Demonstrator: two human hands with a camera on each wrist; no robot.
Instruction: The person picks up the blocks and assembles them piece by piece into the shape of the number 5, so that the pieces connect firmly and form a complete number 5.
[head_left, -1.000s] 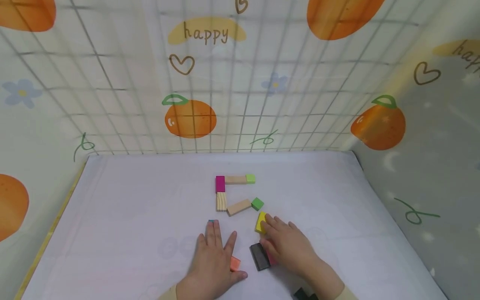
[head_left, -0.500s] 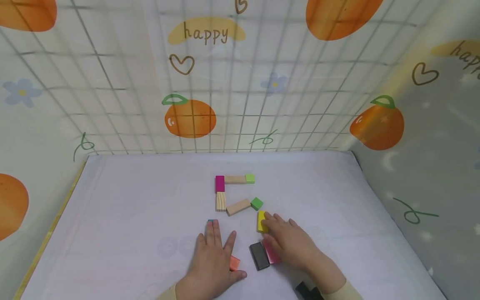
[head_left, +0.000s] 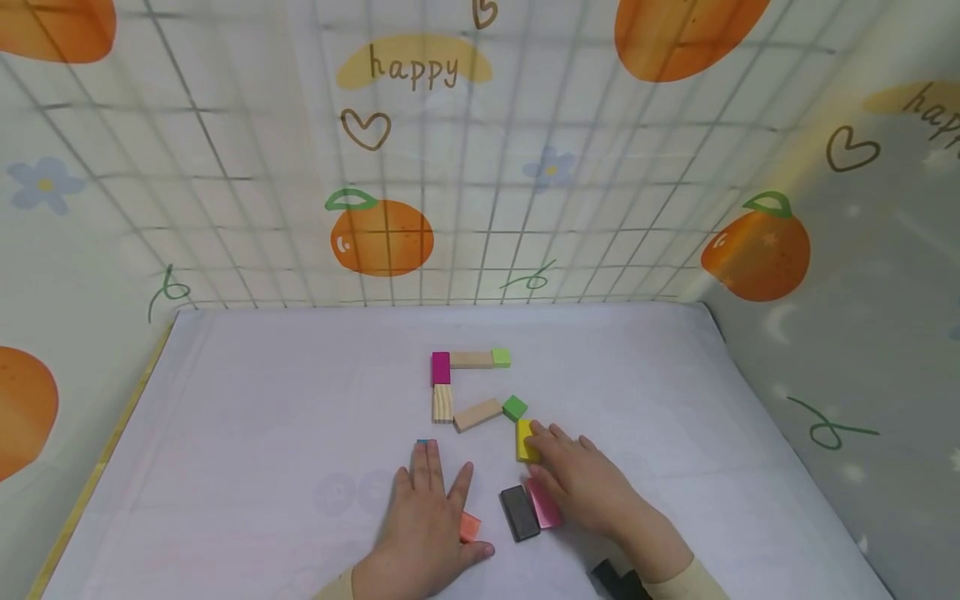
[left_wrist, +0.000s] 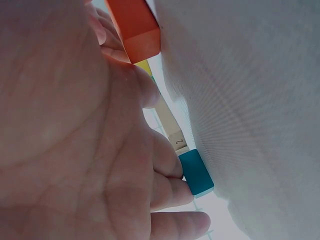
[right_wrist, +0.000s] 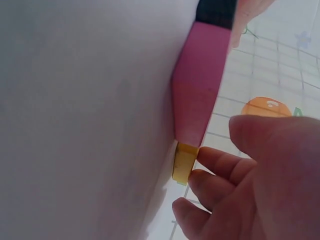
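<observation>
While the left hand [head_left: 431, 517], fingers straight, touches the blue-green block [left_wrist: 196, 172], the right hand [head_left: 583, 485], fingers slightly bent and gripping nothing, touches the yellow block [head_left: 526, 442], just nearer than the green cube [head_left: 514, 407].

Passable from eight to eleven o'clock of the left hand [head_left: 431, 517], over bare tabletop [head_left: 277, 417]; blocked at twelve by the teal block [left_wrist: 197, 172], then the striped block [head_left: 443, 403], and at three by the orange block [head_left: 470, 527]. Tight between there and the dark grey block [head_left: 520, 513]. Hemmed in at eight o'clock of the right hand [head_left: 583, 487] by the pink block [head_left: 543, 505], at ten by the yellow block [head_left: 525, 442] and green cube [head_left: 514, 407]; free from one to three.
</observation>
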